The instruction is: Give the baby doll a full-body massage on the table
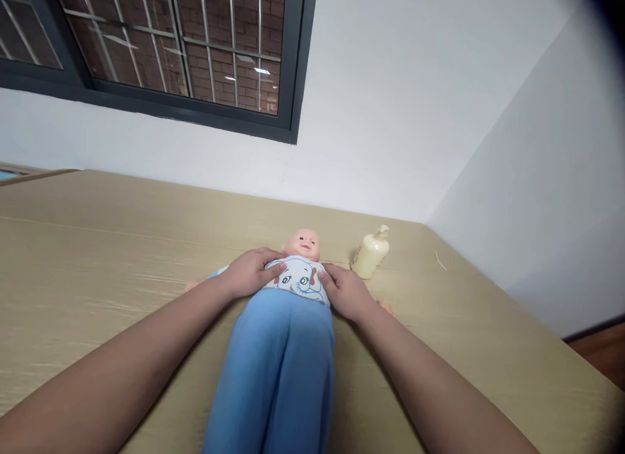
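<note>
A baby doll (306,245) lies on its back on the tan table, its head toward the wall. It wears a white shirt (295,278) with a cartoon elephant face and long light blue trousers (280,363), whose lower ends run out of view. My left hand (251,271) grips the doll's upper body on one side, thumb on the shirt front and fingers by the shoulder. On the other side my right hand (346,290) grips it the same way. The doll's small hands stick out beyond my wrists; its arms are mostly covered.
A cream pump bottle (371,255) stands upright on the table (122,245), right of the doll's head. Farther right lies a thin pale strip (440,260). White walls border the table's far side, and a dark-framed barred window (195,109) is above.
</note>
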Demonstrator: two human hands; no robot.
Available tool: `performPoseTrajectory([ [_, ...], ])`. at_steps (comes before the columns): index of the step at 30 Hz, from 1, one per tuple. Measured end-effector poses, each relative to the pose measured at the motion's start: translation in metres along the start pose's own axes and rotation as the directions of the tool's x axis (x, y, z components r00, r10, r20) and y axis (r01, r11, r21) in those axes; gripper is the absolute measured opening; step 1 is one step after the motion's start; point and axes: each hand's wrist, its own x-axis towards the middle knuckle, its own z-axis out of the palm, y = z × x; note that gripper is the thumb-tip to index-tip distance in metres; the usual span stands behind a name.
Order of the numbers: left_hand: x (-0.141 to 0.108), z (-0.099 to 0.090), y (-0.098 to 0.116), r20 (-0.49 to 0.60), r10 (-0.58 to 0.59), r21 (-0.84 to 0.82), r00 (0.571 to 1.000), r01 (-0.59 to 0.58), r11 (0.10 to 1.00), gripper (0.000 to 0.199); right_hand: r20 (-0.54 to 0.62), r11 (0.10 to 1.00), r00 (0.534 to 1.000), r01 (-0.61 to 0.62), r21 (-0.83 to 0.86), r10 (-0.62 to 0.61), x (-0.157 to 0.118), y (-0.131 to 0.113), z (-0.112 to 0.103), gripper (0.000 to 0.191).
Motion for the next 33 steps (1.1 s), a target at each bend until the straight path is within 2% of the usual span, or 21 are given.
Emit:
performPoseTrajectory([
  [2, 0.000, 0.000, 0.000, -0.005, -0.022, -0.005, 1.000, 0.022, 1.000, 0.052, -0.062, 1.000, 0.998, 0.016, -0.008, -0.016, 0.001, 0.001, 0.001, 0.041],
  [4, 0.000, 0.001, 0.002, -0.021, -0.020, -0.011, 1.000, 0.019, 1.000, 0.052, -0.182, 0.998, 0.981, 0.061, -0.004, -0.061, 0.000, -0.003, 0.000, 0.038],
  [6, -0.001, 0.002, 0.003, -0.032, -0.010, -0.022, 0.999, 0.009, 1.000, 0.051, -0.296, 0.986, 0.942, 0.166, 0.001, -0.159, -0.005, -0.014, -0.003, 0.033],
  [8, 0.000, 0.004, 0.003, -0.038, -0.007, -0.036, 0.999, 0.006, 0.999, 0.050, -0.315, 0.942, 0.893, 0.336, -0.003, -0.320, -0.015, -0.033, -0.006, 0.029],
  [10, 0.000, 0.005, 0.003, -0.051, -0.031, -0.043, 0.998, 0.029, 0.999, 0.051, -0.179, 0.845, 0.834, 0.534, 0.026, -0.522, -0.028, -0.056, -0.008, 0.032],
  [12, 0.001, 0.006, 0.003, -0.057, -0.060, -0.037, 0.997, 0.058, 0.998, 0.051, -0.039, 0.731, 0.734, 0.680, 0.061, -0.678, -0.040, -0.078, -0.006, 0.037],
  [14, 0.001, 0.007, 0.006, -0.049, -0.070, -0.029, 0.996, 0.069, 0.997, 0.051, 0.088, 0.672, 0.666, 0.739, 0.057, -0.740, -0.049, -0.092, 0.001, 0.042],
  [16, 0.001, 0.007, 0.010, -0.032, -0.051, -0.027, 0.998, 0.050, 0.998, 0.050, 0.171, 0.655, 0.643, 0.756, 0.018, -0.747, -0.052, -0.097, 0.008, 0.049],
  [18, 0.000, 0.008, 0.014, -0.025, -0.025, -0.030, 0.999, 0.024, 0.999, 0.051, 0.221, 0.676, 0.663, 0.737, -0.021, -0.716, -0.050, -0.096, 0.012, 0.059],
  [24, 0.000, 0.009, 0.016, -0.011, -0.040, -0.086, 0.999, 0.039, 0.996, 0.048, 0.267, 0.805, 0.790, 0.589, -0.076, -0.552, -0.033, -0.077, 0.004, 0.068],
  [30, 0.000, 0.010, 0.012, -0.013, -0.045, -0.126, 0.999, 0.043, 0.991, 0.050, 0.152, 0.884, 0.889, 0.451, -0.120, -0.432, -0.018, -0.054, -0.005, 0.058],
  [33, 0.000, 0.009, 0.014, 0.005, -0.082, -0.148, 0.997, 0.082, 0.986, 0.053, 0.073, 0.933, 0.945, 0.325, -0.155, -0.317, -0.013, -0.042, -0.007, 0.057],
])
